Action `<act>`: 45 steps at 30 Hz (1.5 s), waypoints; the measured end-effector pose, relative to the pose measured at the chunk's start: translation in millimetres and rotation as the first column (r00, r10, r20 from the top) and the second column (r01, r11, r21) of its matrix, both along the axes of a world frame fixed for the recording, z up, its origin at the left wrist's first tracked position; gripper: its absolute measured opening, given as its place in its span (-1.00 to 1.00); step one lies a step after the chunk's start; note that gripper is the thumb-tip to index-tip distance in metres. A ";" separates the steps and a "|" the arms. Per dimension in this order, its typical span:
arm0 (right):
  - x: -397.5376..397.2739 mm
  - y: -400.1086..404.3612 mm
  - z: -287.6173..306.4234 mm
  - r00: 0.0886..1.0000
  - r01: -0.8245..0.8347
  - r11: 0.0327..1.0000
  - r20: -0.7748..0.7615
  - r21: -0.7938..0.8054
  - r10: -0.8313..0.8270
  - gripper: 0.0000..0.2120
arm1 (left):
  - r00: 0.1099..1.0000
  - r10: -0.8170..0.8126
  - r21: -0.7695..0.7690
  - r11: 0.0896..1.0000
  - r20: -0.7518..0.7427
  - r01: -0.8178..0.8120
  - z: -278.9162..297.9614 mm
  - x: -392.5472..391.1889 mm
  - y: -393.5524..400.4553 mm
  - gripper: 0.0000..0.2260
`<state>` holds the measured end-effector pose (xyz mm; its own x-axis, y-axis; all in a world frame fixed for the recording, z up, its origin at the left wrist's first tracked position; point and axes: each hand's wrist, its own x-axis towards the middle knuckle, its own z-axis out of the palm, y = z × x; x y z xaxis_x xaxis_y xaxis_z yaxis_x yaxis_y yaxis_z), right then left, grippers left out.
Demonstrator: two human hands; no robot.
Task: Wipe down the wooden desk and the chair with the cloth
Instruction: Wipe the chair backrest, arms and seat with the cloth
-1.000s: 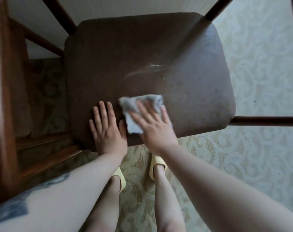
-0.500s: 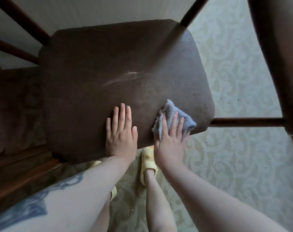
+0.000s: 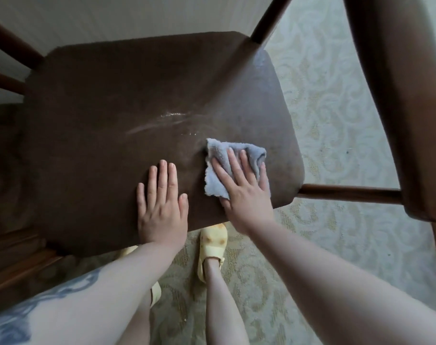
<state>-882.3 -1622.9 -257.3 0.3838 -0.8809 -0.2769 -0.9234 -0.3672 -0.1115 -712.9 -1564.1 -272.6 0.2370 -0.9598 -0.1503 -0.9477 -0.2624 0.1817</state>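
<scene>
chair seat (image 3: 112,108) | cloth (image 3: 217,180) under flat right fingers (image 3: 233,165) | left fingers (image 3: 162,175) flat

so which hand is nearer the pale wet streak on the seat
Right. The right hand presses the cloth just below and right of the streak. The left hand lies flat on the seat, farther below the streak.

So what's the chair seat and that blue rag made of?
The chair seat looks like dark brown leather or vinyl: matte, with a pale shiny scuff near the middle. Hard to say which. The blue rag looks like fluffy terry or microfibre, with a fuzzy, ragged edge.
</scene>
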 end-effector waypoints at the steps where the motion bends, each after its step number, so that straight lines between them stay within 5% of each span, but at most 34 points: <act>1: -12.4 -14.3 -2.4 0.999 0.031 1.000 -0.022 -0.001 -0.031 -0.34 | 1.000 0.000 -0.004 1.000 0.000 0.000 0.4 0.8 -0.7 -0.46; 4: -27.6 -26.7 -2.5 0.830 0.557 0.831 -0.060 0.017 -0.555 -0.34 | 1.000 -0.003 -0.011 1.000 -0.003 0.003 0.3 4.1 -3.5 -0.46; 5: -17.7 -15.0 -1.0 0.795 0.604 0.797 -0.067 -0.007 -0.603 -0.34 | 1.000 -0.002 -0.013 1.000 -0.004 0.001 0.6 4.2 -5.1 -0.46; 7: 13.5 22.2 3.1 0.901 0.433 0.900 -0.009 -0.044 -0.434 -0.34 | 1.000 -0.013 -0.022 1.000 -0.016 0.012 0.8 5.5 -5.3 -0.46; 9: 40.7 43.7 0.3 0.991 0.088 0.996 0.101 -0.014 -0.086 -0.36 | 0.999 -0.030 -0.033 0.999 -0.029 0.029 0.2 11.4 -2.7 -0.45; 12: 53.5 -7.3 -3.7 0.912 -0.380 0.922 0.135 -0.069 0.386 -0.40 | 0.998 0.053 -0.024 0.998 -0.016 -0.053 1.7 36.8 -3.4 -0.44; 13: 47.6 -26.6 -6.3 0.917 -0.383 0.920 0.086 -0.082 0.389 -0.39 | 0.998 0.065 -0.019 0.998 -0.006 -0.065 2.3 47.0 -4.2 -0.45; 15: 24.5 -43.3 -8.8 0.999 0.022 0.998 0.027 -0.052 -0.020 -0.38 | 0.998 0.065 -0.007 0.998 0.008 -0.065 2.7 65.4 -4.7 -0.46; 17: 20.2 -17.7 -6.1 0.895 0.444 0.893 -0.003 -0.067 -0.445 -0.38 | 0.996 0.088 -0.003 0.996 0.010 -0.088 2.9 77.9 -5.4 -0.45; 18: 29.6 2.3 -4.7 0.887 0.459 0.885 -0.008 -0.083 -0.461 -0.38 | 0.995 0.094 -0.003 0.996 0.014 -0.094 1.9 81.2 -5.8 -0.44; 21: 65.7 31.0 -2.4 0.999 -0.002 1.000 0.052 -0.025 0.003 -0.35 | 0.994 0.107 0.012 0.994 0.016 -0.107 -0.9 79.3 -4.3 -0.44; 24: 68.9 -23.0 -5.7 0.926 -0.372 0.927 0.055 -0.044 0.374 -0.39 | 0.993 0.112 0.016 0.994 0.020 -0.112 -0.8 76.7 -6.3 -0.44; 25: 62.1 -38.8 -6.7 0.944 -0.325 0.944 0.037 -0.047 0.327 -0.39 | 0.993 0.115 0.016 0.993 0.021 -0.115 0.1 76.7 -6.9 -0.44; 27: 49.8 -48.6 -7.2 0.999 0.035 0.998 0.025 -0.044 -0.033 -0.38 | 0.992 0.125 0.003 0.992 0.012 -0.125 3.2 75.7 -9.5 -0.44; 29: 57.7 -27.4 -8.1 0.947 0.321 0.945 -0.006 -0.060 -0.322 -0.36 | 0.994 0.109 -0.013 0.994 -0.015 -0.109 5.5 67.8 -15.6 -0.43; 31: 68.9 -5.5 -6.8 0.971 0.237 0.969 0.008 -0.074 -0.237 -0.37 | 0.996 0.072 -0.035 0.997 -0.048 -0.074 6.4 52.1 -24.1 -0.43; 34: 46.3 -35.6 -5.1 0.971 -0.237 0.971 0.011 -0.028 0.238 -0.40 | 0.997 0.030 -0.040 0.999 -0.077 -0.033 6.0 26.3 -38.0 -0.42; 35: 29.9 -52.6 -4.6 0.965 -0.260 0.965 -0.002 -0.026 0.260 -0.40 | 0.996 0.019 -0.044 0.999 -0.087 -0.023 6.0 19.8 -41.9 -0.42; 37: -4.1 -70.0 -6.8 0.992 0.123 0.992 -0.028 -0.025 -0.123 -0.41 | 0.996 -0.019 -0.051 0.999 -0.092 0.015 4.9 11.0 -47.2 -0.44; 38: -15.1 -65.4 -8.2 0.931 0.360 0.932 -0.048 -0.051 -0.362 -0.43 | 0.995 -0.046 -0.053 0.998 -0.083 0.042 3.5 7.8 -48.6 -0.45; 40: -7.7 -37.9 -7.9 0.864 0.487 0.867 -0.086 -0.102 -0.495 -0.41 | 0.995 -0.083 -0.057 0.995 -0.050 0.081 0.4 4.2 -49.9 -0.46; 43: 15.6 -18.8 -6.0 1.000 -0.022 0.998 0.013 -0.052 0.022 -0.40 | 0.995 -0.099 -0.044 0.994 -0.015 0.098 -1.6 4.3 -48.6 -0.44; 45: 11.7 -54.7 -7.5 0.951 -0.303 0.952 0.042 -0.052 0.305 -0.40 | 0.995 -0.098 -0.048 0.994 -0.016 0.097 -0.6 5.2 -49.6 -0.43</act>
<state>-870.6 -1677.6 -264.8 0.6475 -0.7314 -0.2141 -0.7610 -0.6354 -0.1309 -707.7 -1613.7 -273.2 0.1395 -0.9843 -0.1083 -0.9647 -0.1598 0.2092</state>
